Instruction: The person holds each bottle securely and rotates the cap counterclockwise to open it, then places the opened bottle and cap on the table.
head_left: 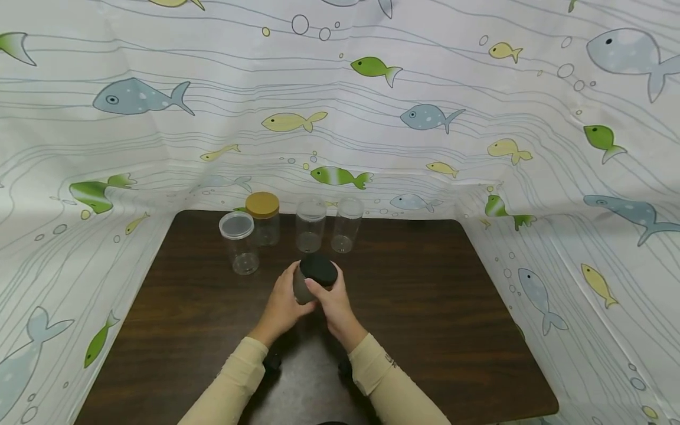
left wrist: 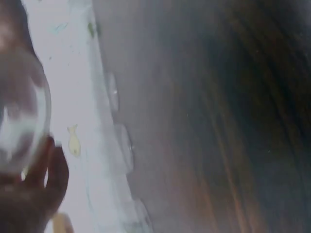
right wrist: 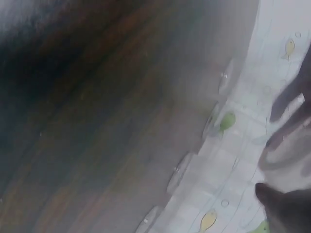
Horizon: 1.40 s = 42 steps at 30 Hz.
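Note:
Both hands hold a clear jar (head_left: 301,288) with a black lid (head_left: 319,270) in front of the body, over the middle of the table. My left hand (head_left: 280,308) grips its left side, and my right hand (head_left: 337,304) wraps the right side with the thumb near the lid's edge. In the left wrist view, the round clear base of the jar (left wrist: 22,111) shows at the left edge, with fingers around it. The right wrist view catches part of the jar (right wrist: 286,162) between dark, shadowed fingers (right wrist: 289,99).
Behind the hands stand a white-lidded jar (head_left: 244,251), a yellow-lidded jar (head_left: 267,229) and two more clear jars (head_left: 310,233) (head_left: 345,233) in a loose row. A fish-patterned sheet (head_left: 340,141) rises beyond the far edge of the dark wooden table (head_left: 435,307).

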Each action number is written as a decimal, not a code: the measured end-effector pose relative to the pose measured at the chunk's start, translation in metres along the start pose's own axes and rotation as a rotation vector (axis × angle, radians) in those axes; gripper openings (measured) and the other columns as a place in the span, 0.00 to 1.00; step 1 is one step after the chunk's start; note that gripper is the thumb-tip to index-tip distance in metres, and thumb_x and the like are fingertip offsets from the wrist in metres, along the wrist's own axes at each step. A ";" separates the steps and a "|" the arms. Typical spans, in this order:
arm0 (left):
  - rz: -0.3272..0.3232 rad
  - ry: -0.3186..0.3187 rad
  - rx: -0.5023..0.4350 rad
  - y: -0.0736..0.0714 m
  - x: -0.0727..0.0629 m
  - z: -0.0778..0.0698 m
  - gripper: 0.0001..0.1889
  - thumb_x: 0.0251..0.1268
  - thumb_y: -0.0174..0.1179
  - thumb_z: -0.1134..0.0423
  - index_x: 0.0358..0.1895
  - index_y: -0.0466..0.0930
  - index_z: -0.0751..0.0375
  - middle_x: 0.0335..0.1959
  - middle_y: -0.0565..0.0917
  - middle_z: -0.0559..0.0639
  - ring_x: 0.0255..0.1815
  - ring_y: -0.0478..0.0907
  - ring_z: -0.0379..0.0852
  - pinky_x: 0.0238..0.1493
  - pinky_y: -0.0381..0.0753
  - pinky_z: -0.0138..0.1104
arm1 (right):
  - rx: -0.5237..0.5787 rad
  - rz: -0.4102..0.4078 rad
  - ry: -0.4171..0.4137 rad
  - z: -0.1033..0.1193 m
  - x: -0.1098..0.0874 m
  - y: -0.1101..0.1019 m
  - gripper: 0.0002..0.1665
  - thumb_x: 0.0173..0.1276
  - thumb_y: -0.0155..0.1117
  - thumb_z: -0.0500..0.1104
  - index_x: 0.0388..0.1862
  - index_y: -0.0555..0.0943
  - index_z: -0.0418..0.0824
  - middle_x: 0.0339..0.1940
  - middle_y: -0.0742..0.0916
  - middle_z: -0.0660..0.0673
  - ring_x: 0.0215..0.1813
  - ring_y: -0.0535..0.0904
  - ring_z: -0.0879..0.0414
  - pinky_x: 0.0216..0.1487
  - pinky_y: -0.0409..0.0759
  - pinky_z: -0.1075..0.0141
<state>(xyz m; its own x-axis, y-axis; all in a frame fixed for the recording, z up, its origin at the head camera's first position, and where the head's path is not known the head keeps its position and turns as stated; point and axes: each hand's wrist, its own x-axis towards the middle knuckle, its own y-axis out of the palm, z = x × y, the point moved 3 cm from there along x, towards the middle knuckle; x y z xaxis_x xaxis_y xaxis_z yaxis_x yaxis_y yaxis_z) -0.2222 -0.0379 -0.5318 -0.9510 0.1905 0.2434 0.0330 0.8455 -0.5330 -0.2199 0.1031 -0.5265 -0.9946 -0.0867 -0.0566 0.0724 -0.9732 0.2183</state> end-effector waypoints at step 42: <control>0.381 -0.091 -0.468 -0.008 -0.013 0.024 0.47 0.62 0.73 0.58 0.78 0.53 0.64 0.68 0.71 0.65 0.63 0.74 0.59 0.62 0.73 0.50 | 0.168 0.368 0.008 0.000 0.006 -0.015 0.59 0.65 0.74 0.50 0.84 0.48 0.40 0.73 0.73 0.42 0.71 0.68 0.54 0.74 0.58 0.55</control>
<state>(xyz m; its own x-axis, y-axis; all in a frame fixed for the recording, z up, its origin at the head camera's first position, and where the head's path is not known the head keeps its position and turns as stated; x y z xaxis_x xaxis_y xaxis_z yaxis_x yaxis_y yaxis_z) -0.2179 -0.0594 -0.5501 -0.8677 0.4964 0.0244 0.4877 0.8599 -0.1511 -0.2269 0.1175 -0.5297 -0.9041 -0.4247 0.0476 0.4094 -0.8287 0.3818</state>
